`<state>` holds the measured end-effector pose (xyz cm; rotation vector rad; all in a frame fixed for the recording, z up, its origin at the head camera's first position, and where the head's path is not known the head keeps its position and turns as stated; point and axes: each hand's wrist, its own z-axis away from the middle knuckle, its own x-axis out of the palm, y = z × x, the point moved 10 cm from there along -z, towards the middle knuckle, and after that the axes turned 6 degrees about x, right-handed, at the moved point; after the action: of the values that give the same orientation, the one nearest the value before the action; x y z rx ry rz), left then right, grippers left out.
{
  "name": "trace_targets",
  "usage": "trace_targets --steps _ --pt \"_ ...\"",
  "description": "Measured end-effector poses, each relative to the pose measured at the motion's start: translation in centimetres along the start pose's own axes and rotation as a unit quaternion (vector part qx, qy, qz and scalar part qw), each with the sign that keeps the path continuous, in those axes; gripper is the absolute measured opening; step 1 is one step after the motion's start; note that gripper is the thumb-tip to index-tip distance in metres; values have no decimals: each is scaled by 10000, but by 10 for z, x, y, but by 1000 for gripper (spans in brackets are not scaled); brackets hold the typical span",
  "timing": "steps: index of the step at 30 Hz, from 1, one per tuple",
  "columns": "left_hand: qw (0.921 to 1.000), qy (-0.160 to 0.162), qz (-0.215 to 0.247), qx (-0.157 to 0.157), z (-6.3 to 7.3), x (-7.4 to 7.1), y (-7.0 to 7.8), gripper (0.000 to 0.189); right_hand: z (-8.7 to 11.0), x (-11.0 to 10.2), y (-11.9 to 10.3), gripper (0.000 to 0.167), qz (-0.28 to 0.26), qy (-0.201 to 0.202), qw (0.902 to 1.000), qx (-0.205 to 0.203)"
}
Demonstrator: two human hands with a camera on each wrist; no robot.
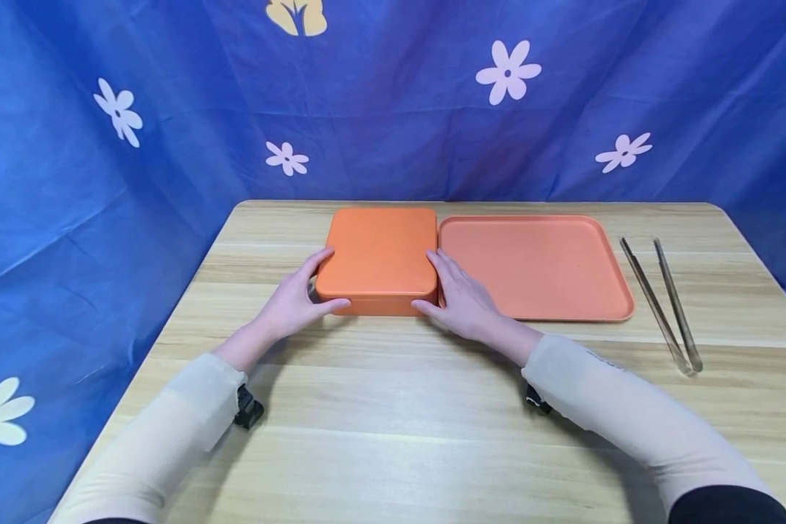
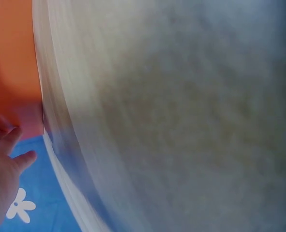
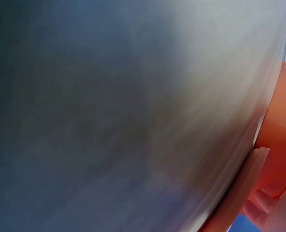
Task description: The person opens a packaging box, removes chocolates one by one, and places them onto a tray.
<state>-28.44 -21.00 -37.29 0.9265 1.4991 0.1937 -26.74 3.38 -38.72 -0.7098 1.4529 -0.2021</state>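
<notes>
An orange square box (image 1: 380, 247) with a flat lid sits at the back of the wooden table, left of centre. My left hand (image 1: 295, 302) holds its left side near the front corner, thumb at the front wall. On the opposite side, my right hand (image 1: 465, 302) grips the box in the same way, between it and the tray. In the left wrist view, part of the box (image 2: 15, 58) shows above the left hand (image 2: 0, 179). The right wrist view catches the box (image 3: 280, 125) and a few right fingers (image 3: 264, 200) beside it.
A salmon-pink tray (image 1: 530, 269) lies close against the box's right side. Further right, metal tongs (image 1: 652, 300) rest spread on the table (image 1: 393, 437). Behind the table's back edge hangs a blue cloth (image 1: 393, 87) with white flowers.
</notes>
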Motion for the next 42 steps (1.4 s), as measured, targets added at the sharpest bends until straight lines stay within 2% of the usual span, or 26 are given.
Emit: trace_targets --steps 6,25,37,42 --pt "9999 -4 39 -95 2 1 -1 96 0 1 -1 89 -38 78 10000 1" --pt "9987 7 516 -53 2 2 -2 93 0 -2 -3 85 -552 388 9976 -165" --pt "9990 27 436 28 0 -2 0 88 -1 -8 -6 80 -574 595 9962 -279" --pt "9995 -12 313 72 -1 -3 2 87 -1 -10 -5 80 -487 618 9967 -197"
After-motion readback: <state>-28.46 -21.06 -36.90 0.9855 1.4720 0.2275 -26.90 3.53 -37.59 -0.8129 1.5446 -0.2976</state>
